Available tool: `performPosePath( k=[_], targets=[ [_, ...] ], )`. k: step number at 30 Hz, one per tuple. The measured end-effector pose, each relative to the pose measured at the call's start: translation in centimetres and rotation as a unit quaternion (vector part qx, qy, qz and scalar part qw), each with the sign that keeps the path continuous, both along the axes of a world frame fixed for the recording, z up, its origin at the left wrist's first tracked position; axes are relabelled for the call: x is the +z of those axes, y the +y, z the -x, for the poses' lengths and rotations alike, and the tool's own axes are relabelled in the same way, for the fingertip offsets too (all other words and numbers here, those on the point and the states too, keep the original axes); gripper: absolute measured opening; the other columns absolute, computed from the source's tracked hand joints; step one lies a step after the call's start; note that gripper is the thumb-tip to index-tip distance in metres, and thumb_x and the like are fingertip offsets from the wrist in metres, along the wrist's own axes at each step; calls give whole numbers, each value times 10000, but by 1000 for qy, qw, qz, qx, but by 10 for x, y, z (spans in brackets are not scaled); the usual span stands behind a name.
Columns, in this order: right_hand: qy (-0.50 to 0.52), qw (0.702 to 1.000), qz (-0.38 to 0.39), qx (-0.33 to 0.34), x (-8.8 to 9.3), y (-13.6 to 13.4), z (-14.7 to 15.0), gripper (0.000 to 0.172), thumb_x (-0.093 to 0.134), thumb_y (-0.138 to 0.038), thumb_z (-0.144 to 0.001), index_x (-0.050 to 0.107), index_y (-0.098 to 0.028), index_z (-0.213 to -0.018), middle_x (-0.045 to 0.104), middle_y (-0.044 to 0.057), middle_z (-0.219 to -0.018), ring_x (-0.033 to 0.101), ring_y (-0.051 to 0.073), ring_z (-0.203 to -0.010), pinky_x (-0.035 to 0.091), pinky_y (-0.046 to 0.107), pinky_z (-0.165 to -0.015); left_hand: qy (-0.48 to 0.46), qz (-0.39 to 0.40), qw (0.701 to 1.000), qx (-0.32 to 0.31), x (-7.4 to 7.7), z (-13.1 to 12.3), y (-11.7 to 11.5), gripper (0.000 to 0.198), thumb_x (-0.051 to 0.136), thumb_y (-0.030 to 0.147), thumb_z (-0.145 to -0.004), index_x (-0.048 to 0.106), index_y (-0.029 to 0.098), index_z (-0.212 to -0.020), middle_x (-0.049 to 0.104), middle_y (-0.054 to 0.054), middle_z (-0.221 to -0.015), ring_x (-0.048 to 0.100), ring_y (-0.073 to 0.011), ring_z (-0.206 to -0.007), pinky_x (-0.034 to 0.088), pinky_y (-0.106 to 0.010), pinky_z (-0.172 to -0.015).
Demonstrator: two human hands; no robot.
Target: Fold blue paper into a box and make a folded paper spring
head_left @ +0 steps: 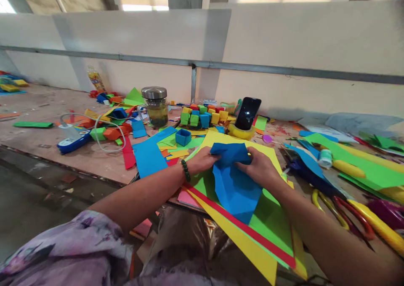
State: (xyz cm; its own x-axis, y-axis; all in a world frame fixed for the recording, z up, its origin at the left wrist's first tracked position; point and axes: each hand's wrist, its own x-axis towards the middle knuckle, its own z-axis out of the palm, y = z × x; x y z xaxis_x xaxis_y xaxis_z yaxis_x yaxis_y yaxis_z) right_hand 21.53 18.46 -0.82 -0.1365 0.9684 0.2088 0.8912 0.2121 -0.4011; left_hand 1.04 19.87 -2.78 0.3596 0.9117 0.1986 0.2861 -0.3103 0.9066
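Observation:
A blue sheet of paper (pixel 235 185), partly folded at its far end, lies on a stack of green, red and yellow sheets (pixel 268 223) at the table's near edge. My left hand (pixel 202 160) pinches the folded part from the left, a dark bead bracelet on its wrist. From the right, my right hand (pixel 259 166) grips the same fold with curled fingers. Both hands are closed on the paper. A small blue folded paper box (pixel 183 137) stands just beyond my left hand.
Several coloured paper cubes (pixel 202 114) are piled at the back by a metal-lidded glass jar (pixel 155 106). A black phone (pixel 248 113) leans on a yellow tape roll. Scissors (pixel 344 212) and a glue bottle (pixel 325 157) lie right; a blue stapler-like tool (pixel 73 143) and paper scraps lie left.

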Motion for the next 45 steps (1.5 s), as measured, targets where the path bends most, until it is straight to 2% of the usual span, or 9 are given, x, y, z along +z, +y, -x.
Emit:
performPosePath(
  k=[5, 9, 12, 21, 28, 33, 38, 40, 45],
  targets=[
    [22, 999, 39, 18, -1, 5, -6, 674, 683, -319, -699, 438, -153, -1303, 717, 105, -949, 668, 255, -814, 471, 306, -652, -89, 82, 992, 25, -1, -7, -3, 115, 573, 132, -705, 671, 109, -761, 676, -35, -799, 580, -170, -784, 492, -281, -740],
    [79, 990, 118, 24, 2, 9, -16, 362, 679, -342, -680, 613, -178, -996, 711, 33, -749, 645, 202, -656, 441, 261, -543, -187, 203, 959, 60, 4, -11, -8, 62, 577, 111, -714, 640, 113, -710, 630, -13, -631, 567, -124, -604, 492, -247, -631],
    [43, 996, 82, 18, 2, 4, -16, 151, 634, -321, -693, 611, -193, -771, 675, 20, -701, 619, 196, -660, 400, 259, -549, -210, 241, 946, 64, 5, -13, -10, 53, 593, 115, -721, 616, 115, -674, 607, -12, -566, 559, -116, -533, 487, -242, -580],
    [-124, 987, 9, -98, -1, -32, 7, 413, 578, -304, -779, 537, -207, -1179, 720, 79, -895, 663, 250, -759, 371, 284, -587, -237, 258, 935, 57, -2, -19, -9, 88, 555, 104, -755, 643, 107, -761, 640, -22, -620, 579, -125, -556, 502, -278, -619],
    [-212, 969, -34, -122, -1, -44, 16, 401, 521, -336, -845, 550, -224, -1229, 726, 130, -980, 687, 315, -823, 403, 330, -598, -243, 231, 941, 45, -16, -18, -4, 86, 611, 109, -707, 674, 109, -767, 641, -11, -641, 554, -121, -569, 468, -266, -612],
    [-4, 992, 61, -113, 2, -34, -1, 543, 652, -370, -730, 533, -185, -1227, 727, 111, -951, 687, 274, -803, 483, 325, -628, -238, 242, 940, 47, -21, -18, 1, 53, 633, 143, -702, 665, 117, -735, 645, -24, -627, 572, -139, -570, 479, -279, -602],
    [272, 934, 222, -72, 11, -29, -25, 454, 751, -378, -567, 647, -179, -962, 738, 72, -846, 681, 203, -683, 537, 287, -599, -232, 264, 935, 52, -14, -18, -2, 61, 618, 133, -704, 599, 127, -646, 627, -26, -580, 570, -127, -538, 474, -250, -555],
    [288, 922, 250, -61, 14, -25, -31, 363, 727, -418, -587, 671, -184, -859, 740, 64, -802, 675, 186, -649, 539, 280, -591, -226, 272, 934, 50, -12, -20, -4, 67, 603, 130, -706, 587, 126, -641, 607, -23, -551, 559, -127, -507, 476, -255, -536],
    [218, 944, 241, -50, 15, -6, -28, 276, 752, -406, -584, 702, -166, -712, 721, 45, -678, 639, 170, -575, 499, 255, -516, -212, 257, 942, 33, -14, -24, -10, 57, 576, 141, -718, 617, 123, -683, 612, -22, -578, 562, -127, -524, 483, -258, -552]
  ],
)
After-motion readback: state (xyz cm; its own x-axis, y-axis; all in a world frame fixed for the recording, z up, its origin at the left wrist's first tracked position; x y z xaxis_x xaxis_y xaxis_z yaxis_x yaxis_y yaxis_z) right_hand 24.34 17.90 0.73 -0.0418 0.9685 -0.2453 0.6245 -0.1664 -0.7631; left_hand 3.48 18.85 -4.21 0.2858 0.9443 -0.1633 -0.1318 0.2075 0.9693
